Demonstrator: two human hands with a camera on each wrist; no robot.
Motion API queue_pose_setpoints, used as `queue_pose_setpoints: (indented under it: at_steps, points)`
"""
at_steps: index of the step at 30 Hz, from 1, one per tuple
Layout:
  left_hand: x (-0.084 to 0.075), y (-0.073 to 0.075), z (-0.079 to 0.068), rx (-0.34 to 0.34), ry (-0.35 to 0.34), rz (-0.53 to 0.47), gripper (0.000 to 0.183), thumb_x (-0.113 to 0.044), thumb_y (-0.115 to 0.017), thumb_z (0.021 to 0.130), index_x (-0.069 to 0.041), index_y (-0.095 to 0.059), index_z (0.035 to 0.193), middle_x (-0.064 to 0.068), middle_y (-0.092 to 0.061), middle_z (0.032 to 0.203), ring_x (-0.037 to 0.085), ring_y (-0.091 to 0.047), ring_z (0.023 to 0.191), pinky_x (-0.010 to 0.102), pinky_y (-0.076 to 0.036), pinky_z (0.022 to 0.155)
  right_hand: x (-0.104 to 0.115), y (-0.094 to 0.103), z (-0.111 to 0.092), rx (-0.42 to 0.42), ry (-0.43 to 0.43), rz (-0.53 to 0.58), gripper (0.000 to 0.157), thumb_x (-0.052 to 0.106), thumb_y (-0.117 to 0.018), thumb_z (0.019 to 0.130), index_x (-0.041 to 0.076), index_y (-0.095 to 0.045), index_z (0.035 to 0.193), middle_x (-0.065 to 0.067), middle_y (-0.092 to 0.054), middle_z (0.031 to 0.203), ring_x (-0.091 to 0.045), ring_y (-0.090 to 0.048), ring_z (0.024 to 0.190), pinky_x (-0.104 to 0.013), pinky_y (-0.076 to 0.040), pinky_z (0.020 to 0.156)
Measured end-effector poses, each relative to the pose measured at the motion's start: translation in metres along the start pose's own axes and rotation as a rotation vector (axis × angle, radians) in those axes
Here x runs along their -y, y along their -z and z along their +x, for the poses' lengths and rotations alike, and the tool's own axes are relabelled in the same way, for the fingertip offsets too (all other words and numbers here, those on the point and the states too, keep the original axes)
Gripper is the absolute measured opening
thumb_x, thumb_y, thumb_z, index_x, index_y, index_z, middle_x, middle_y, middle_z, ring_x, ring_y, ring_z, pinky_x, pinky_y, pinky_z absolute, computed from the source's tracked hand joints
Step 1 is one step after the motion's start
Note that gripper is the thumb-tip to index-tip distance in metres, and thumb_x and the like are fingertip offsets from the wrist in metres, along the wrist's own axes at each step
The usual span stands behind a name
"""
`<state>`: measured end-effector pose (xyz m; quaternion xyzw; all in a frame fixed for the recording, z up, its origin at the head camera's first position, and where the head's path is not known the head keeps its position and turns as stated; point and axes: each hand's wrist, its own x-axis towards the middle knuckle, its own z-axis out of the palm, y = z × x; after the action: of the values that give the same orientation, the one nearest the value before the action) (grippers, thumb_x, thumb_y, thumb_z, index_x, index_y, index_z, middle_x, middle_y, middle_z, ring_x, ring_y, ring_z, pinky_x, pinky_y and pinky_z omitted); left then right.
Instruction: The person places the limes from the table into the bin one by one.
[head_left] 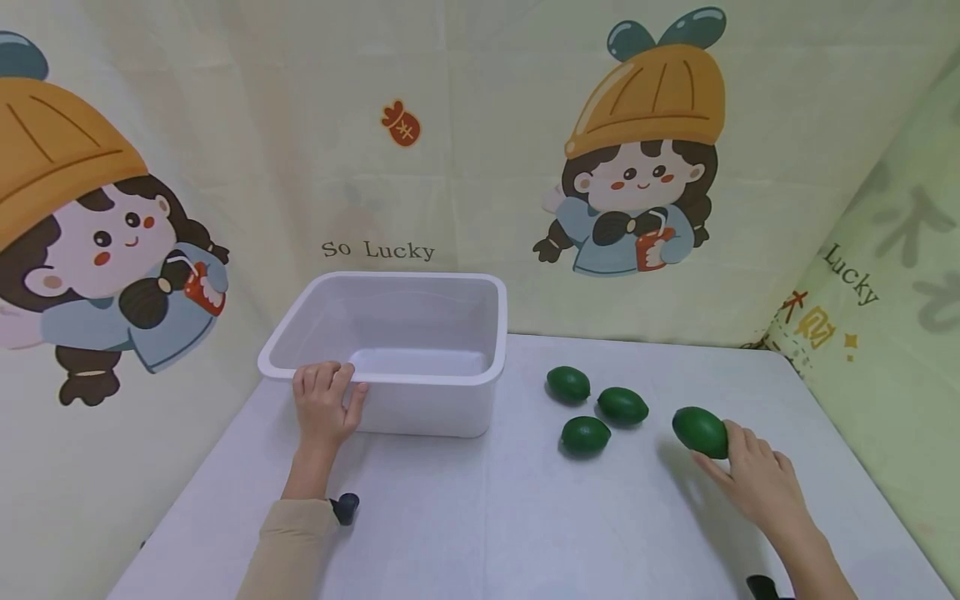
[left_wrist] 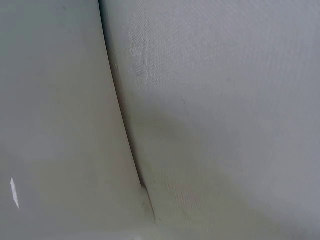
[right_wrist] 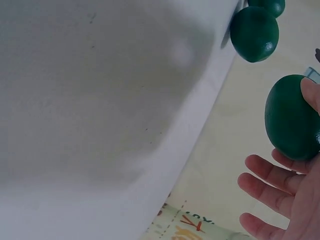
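Observation:
My right hand [head_left: 767,483] pinches a dark green lime [head_left: 701,432] between thumb and index finger, above the right side of the table. In the right wrist view the held lime [right_wrist: 292,117] shows the thumb on it, the other fingers spread below. Left of it, three more green limes lie close together on the table: one at the back [head_left: 568,385], one at the right [head_left: 622,406] and one in front [head_left: 585,436]. My left hand [head_left: 326,404] grips the front rim of a white plastic tub [head_left: 427,408], fingers over the edge and thumb outside.
The white table [head_left: 525,525] runs back to a patterned cloth [head_left: 487,183] with cartoon figures, hung behind and at the right. Nothing is visible inside the tub. The left wrist view shows only the tub's wall [left_wrist: 55,110] and the table cloth [left_wrist: 225,100].

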<state>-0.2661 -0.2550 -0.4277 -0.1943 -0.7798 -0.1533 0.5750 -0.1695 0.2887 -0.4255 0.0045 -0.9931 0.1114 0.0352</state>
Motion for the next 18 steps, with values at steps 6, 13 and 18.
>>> queue_pose_setpoints:
  at_steps: [6,13,18]
  points:
    - [0.0,0.0,0.0,0.002,0.002,-0.009,0.044,-0.042,-0.04,0.092,-0.001,-0.056,0.088,0.016,-0.05,0.08,0.035,-0.043,0.077,0.05,-0.028,0.076,0.005,0.003,0.002,0.0,0.009,0.018,0.074,0.047,-0.053,0.088,-0.014,-0.03,0.123,-0.035,-0.045,0.109,-0.048,-0.042,0.099,-0.065,-0.028,0.081]
    - [-0.001,0.0,0.0,0.001,0.001,-0.014,0.044,-0.042,-0.041,0.092,-0.001,-0.056,0.088,0.017,-0.05,0.08,0.036,-0.043,0.077,0.05,-0.027,0.076,0.012,0.004,0.004,-0.028,0.028,0.02,0.073,0.048,-0.052,0.088,-0.013,-0.031,0.123,-0.034,-0.045,0.109,-0.046,-0.043,0.098,-0.065,-0.028,0.082]
    - [-0.001,0.0,0.0,-0.008,-0.005,-0.006,0.044,-0.042,-0.04,0.092,-0.001,-0.056,0.087,0.017,-0.05,0.079,0.036,-0.043,0.077,0.05,-0.028,0.076,0.019,0.004,0.006,-0.069,0.054,0.029,0.07,0.045,-0.054,0.087,-0.012,-0.033,0.122,-0.033,-0.046,0.109,-0.046,-0.044,0.099,-0.065,-0.029,0.082]
